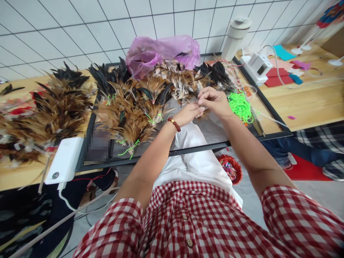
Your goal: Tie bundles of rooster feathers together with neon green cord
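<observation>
My left hand (191,113) and my right hand (215,103) meet over the middle of a black-framed tray (199,148). Their fingertips are pinched together, and whatever lies between them is too small or hidden to make out. Brown feather bundles (129,125) lie to the left of my hands, some tied with bright green cord. Just beyond my fingers is a pile of pale-based brown feathers (181,80), with black feathers (216,73) at its right. A tangled heap of neon green cord (240,107) sits close to my right wrist.
Behind the feathers rests a pink plastic bag (163,50). A white bottle (236,37) and a white power strip (258,68) stand at the back right. More feather bundles (61,107) and a white power bank (65,159) are on the left. A red basket (236,170) is below the tray.
</observation>
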Demonstrator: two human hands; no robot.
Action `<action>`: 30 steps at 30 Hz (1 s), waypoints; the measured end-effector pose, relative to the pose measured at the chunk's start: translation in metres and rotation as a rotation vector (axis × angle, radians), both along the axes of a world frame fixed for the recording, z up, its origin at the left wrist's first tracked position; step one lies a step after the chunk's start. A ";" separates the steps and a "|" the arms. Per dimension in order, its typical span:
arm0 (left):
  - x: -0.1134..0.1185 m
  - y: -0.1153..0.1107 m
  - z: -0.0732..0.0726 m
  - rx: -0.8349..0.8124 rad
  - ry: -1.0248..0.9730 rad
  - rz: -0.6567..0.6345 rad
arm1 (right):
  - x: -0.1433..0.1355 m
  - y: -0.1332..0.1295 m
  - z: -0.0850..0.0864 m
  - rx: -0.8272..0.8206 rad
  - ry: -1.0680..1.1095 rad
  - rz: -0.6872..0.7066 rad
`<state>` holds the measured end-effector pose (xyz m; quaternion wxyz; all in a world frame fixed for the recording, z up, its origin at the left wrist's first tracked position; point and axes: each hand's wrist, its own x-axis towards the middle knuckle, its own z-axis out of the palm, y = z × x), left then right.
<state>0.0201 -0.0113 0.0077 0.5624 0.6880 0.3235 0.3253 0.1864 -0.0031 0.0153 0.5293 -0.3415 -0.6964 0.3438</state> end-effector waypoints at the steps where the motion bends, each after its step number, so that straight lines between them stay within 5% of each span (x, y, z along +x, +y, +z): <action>1: 0.002 0.000 0.000 -0.007 -0.011 0.029 | 0.000 0.000 0.000 -0.012 -0.025 0.010; 6: 0.005 0.001 -0.003 -0.008 -0.178 0.275 | 0.000 -0.002 0.003 -0.126 -0.001 -0.063; 14: 0.000 0.006 -0.005 0.206 -0.105 0.280 | -0.002 -0.003 0.003 -0.169 -0.027 0.029; 26: 0.001 0.004 -0.004 -0.227 -0.398 0.448 | 0.007 -0.001 -0.004 0.017 -0.083 -0.096; 30: -0.001 0.004 -0.003 -0.171 -0.407 0.463 | 0.005 -0.002 -0.005 0.150 -0.225 -0.094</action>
